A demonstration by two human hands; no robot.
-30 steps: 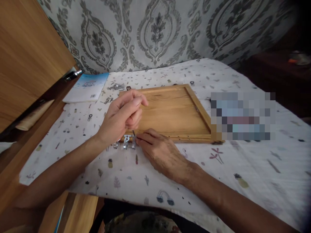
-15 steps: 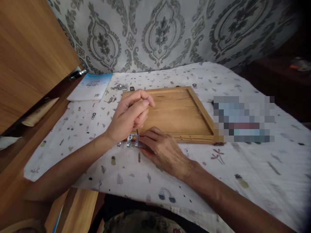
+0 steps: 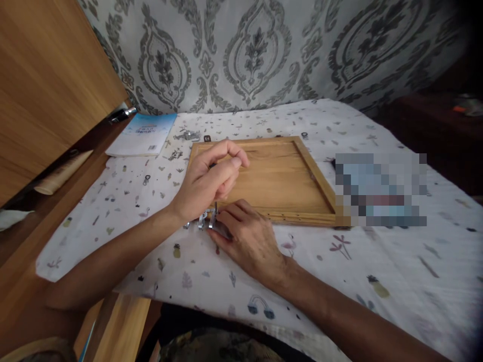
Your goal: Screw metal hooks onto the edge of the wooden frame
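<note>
My left hand [image 3: 213,176] is closed in a fist above the near left corner of a framed wooden panel [image 3: 271,173]. A dark handle end shows between its fingers, and a thin screwdriver shaft [image 3: 216,206] comes down below it. The shaft's tip meets silver metal hardware [image 3: 203,220], which looks like a hinge, at the panel's near edge. My right hand [image 3: 251,236] presses its thumb and fingers around the right end of that hardware, holding it against the edge. The fingers hide part of the metal.
A blue and white booklet [image 3: 145,134] lies at the back left. More small metal hardware [image 3: 186,134] sits behind the panel's left corner. On the right is a blurred-out object [image 3: 377,188]. A wooden cabinet side [image 3: 53,75] rises at the left, and a patterned curtain [image 3: 256,50] hangs behind.
My left hand has turned and shifted slightly right, so the dark handle end now shows. My right hand stays at the metal hardware, its thumb a little further left. The view has shifted slightly.
</note>
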